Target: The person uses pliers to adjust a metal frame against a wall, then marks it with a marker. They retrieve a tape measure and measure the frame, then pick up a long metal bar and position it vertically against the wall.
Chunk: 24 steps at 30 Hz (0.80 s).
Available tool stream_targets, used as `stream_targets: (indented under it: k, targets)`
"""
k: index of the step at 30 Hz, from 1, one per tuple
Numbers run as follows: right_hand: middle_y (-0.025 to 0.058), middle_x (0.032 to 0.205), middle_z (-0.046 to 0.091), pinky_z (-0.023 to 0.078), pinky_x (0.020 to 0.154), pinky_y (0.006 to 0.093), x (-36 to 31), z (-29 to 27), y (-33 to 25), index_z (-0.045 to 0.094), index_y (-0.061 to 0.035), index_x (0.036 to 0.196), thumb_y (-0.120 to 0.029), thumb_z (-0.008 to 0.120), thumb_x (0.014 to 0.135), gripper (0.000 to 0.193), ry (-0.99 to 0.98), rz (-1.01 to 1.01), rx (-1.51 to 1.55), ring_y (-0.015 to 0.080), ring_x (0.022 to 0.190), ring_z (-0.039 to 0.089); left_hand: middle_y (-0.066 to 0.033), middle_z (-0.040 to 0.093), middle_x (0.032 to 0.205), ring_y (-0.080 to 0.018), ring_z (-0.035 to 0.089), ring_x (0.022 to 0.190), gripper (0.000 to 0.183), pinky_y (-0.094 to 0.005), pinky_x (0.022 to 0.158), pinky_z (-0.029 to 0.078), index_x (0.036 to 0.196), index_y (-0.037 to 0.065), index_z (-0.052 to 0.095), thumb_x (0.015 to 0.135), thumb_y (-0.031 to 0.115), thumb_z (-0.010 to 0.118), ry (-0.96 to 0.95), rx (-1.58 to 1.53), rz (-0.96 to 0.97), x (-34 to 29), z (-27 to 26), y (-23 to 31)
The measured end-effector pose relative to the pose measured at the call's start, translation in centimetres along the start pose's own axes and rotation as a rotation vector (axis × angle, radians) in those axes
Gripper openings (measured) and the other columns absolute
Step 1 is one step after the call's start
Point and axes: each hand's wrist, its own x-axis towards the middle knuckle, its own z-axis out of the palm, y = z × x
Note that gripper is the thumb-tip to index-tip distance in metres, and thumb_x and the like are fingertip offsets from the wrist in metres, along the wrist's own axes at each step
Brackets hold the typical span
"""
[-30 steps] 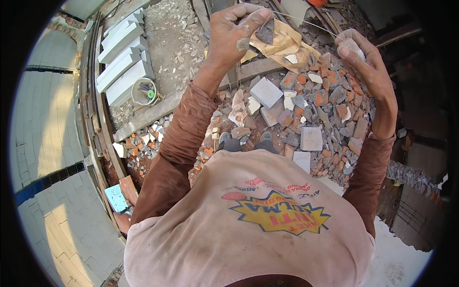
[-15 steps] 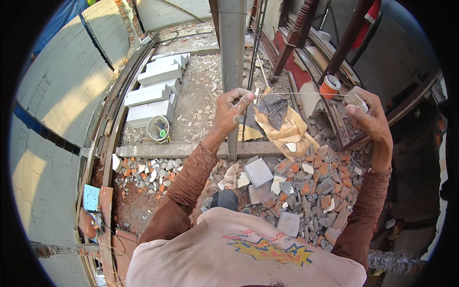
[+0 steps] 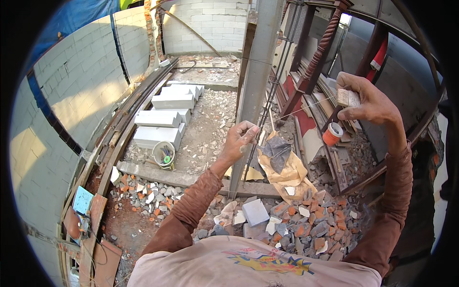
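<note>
A thin pale string (image 3: 308, 107) stretches between my two hands, slanting up to the right. My left hand (image 3: 237, 142), fingers pinched, holds its end near the grey upright post (image 3: 262, 62) and the thin dark steel bars (image 3: 282, 57) beside it. Higher up, on the right, my right hand (image 3: 372, 99) grips a small spool of string (image 3: 348, 98), a light block with string wound around it, between thumb and fingers. Whether the left fingertips touch the bars I cannot tell.
White blocks (image 3: 162, 119) and a bucket (image 3: 164, 155) with tools lie left of the post. Broken brick rubble (image 3: 315, 222) covers the ground before me. An orange bucket (image 3: 332, 134) stands below my right hand. Long timbers (image 3: 112, 146) line the left wall; a paper sack (image 3: 282, 170) lies ahead.
My right hand has risen with the spool, so the string now slants instead of running level. My left hand sits lower in view, nearer the bars. The view has tilted up.
</note>
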Motion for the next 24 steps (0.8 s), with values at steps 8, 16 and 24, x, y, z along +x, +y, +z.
stream_targets:
  k: [8, 16, 24]
  targets:
    - [0.0140, 0.115, 0.059, 0.048, 0.094, 0.0365, 5.7, -3.1, -3.6, 0.058, -0.0004, 0.128, -0.026, 0.064, 0.083, 0.052, 0.220, 0.076, -0.598, 0.0240, 0.101, 0.061, -0.0038, 0.066, 0.082, -0.0115, 0.068, 0.074, 0.038, -0.0229, 0.066, 0.054, 0.100, 0.002, 0.064, 0.093, 0.040, 0.068, 0.199, -0.252, -0.111, 7.6, -0.6, 2.4]
    - [0.0137, 0.111, 0.060, 0.047, 0.090, 0.0365, 7.5, -3.6, -3.7, 0.057, -0.0048, 0.128, -0.027, 0.070, 0.087, 0.048, 0.210, 0.059, -0.707, 0.0254, 0.101, 0.061, -0.0179, 0.056, 0.116, -0.0248, 0.055, 0.110, 0.087, -0.0344, 0.086, 0.050, 0.130, -0.005, 0.045, 0.073, 0.048, 0.085, 0.574, 0.023, 0.061, 18.4, -1.6, 1.3]
    - [0.0135, 0.111, 0.060, 0.046, 0.093, 0.0379, 8.0, -3.0, -3.3, 0.058, -0.0075, 0.129, -0.024, 0.070, 0.089, 0.045, 0.207, -0.073, -0.791, 0.0279, 0.106, 0.059, -0.0179, 0.061, 0.116, -0.0267, 0.062, 0.106, 0.069, -0.0373, 0.089, 0.051, 0.125, -0.007, 0.054, 0.079, 0.038, 0.082, 0.559, 0.323, 0.337, 18.7, -1.9, -0.6]
